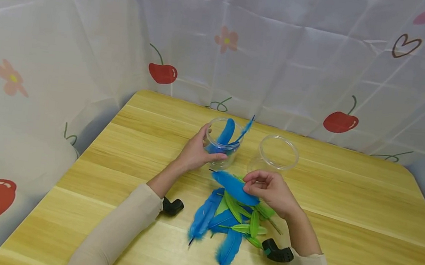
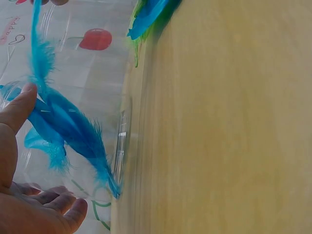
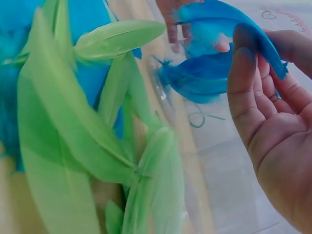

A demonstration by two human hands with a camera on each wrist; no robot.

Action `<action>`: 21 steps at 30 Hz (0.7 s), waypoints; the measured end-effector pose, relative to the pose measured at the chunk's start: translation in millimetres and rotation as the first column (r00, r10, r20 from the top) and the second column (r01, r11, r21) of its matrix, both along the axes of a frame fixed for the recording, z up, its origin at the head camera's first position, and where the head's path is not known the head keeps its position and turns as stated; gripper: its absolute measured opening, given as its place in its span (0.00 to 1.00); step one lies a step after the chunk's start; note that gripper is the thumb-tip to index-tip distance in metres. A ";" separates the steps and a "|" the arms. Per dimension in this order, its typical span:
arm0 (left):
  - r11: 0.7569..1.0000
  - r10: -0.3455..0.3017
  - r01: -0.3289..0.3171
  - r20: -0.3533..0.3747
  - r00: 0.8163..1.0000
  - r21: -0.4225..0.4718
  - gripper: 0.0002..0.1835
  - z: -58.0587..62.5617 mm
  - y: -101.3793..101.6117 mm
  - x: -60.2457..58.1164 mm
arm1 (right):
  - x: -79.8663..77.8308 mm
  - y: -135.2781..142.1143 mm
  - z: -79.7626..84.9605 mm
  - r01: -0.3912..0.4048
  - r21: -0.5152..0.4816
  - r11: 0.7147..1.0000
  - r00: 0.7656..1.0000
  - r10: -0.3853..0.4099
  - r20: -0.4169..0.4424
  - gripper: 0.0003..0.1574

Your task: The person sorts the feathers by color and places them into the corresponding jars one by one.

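My left hand (image 1: pixel 195 150) grips a clear plastic jar (image 1: pixel 223 164) from its left side, thumb across the front. Several blue feathers (image 1: pixel 226 131) stand in that jar, one poking out above the rim at the right. Between thumb and fingers, my right hand (image 1: pixel 274 192) pinches a single blue feather (image 1: pixel 231 185), held over a loose heap. Green feathers (image 1: pixel 254 223) and blue feathers (image 1: pixel 205 214) make up this heap in front of the jars. In the right wrist view the pinched feather (image 3: pixel 222 14) curves out past the fingertips.
A second clear jar (image 1: pixel 297 157) stands right of the first, just behind my right hand. The wooden table (image 1: pixel 146 142) ends at the back against a printed curtain (image 1: pixel 285 70). Black wrist cameras (image 1: pixel 172 207) sit at both sleeves.
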State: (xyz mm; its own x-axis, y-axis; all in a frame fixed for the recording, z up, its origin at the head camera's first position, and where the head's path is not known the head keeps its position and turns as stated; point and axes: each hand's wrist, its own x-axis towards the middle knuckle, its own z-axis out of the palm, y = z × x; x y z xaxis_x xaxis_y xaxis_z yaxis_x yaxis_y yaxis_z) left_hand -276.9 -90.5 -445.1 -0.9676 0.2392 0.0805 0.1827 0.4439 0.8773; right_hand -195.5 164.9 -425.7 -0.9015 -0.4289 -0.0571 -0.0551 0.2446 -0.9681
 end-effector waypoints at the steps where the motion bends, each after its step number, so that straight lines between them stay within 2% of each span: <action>1: 1.000 0.001 -0.001 -0.001 1.000 0.000 0.58 -0.1 0.1 0.1 | 0.9 0.4 1.1 0.002 -0.018 1.000 1.000 -0.002 -0.009 0.13; 6: 1.000 -0.002 0.002 -0.010 1.000 0.005 0.58 -0.8 0.1 0.0 | 4.1 2.5 5.6 0.007 -0.140 0.990 0.998 -0.016 -0.065 0.12; 9: 1.000 -0.004 0.004 -0.014 1.000 0.002 0.57 -1.1 0.2 -0.1 | 4.5 5.3 8.3 -0.001 -0.221 0.975 0.996 -0.019 -0.089 0.06; 10: 1.000 -0.004 0.004 -0.016 1.000 0.000 0.57 -1.1 0.1 -0.1 | 4.7 6.2 9.6 -0.006 -0.249 0.968 0.995 -0.018 -0.095 0.05; 14: 1.000 -0.008 0.008 -0.019 1.000 0.013 0.55 -0.8 0.1 -0.6 | 4.1 8.8 15.8 -0.046 -0.377 0.925 0.995 0.010 -0.097 0.13; 16: 1.000 -0.010 0.010 -0.016 1.000 0.023 0.55 -0.6 -0.1 -0.4 | 3.2 8.8 19.9 -0.052 -0.430 0.901 0.995 0.011 -0.097 0.13; 18: 1.000 -0.012 0.012 -0.012 1.000 0.025 0.55 -0.6 -0.3 0.0 | 1.8 7.5 24.5 -0.039 -0.468 0.883 0.995 -0.007 -0.096 0.11; 21: 1.000 -0.015 0.015 -0.014 1.000 0.015 0.57 -1.2 -0.8 0.3 | -0.6 2.5 32.5 0.025 -0.503 0.864 0.993 -0.078 -0.085 0.08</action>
State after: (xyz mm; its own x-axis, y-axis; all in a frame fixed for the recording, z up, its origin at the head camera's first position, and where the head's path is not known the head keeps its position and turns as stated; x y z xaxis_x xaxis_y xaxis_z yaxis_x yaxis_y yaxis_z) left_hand -276.6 -91.3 -446.3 -0.9628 0.2521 0.0976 0.2014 0.4281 0.8810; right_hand -196.1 167.4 -393.2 -0.9128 -0.3284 0.2430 -0.1574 -0.2661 -0.9510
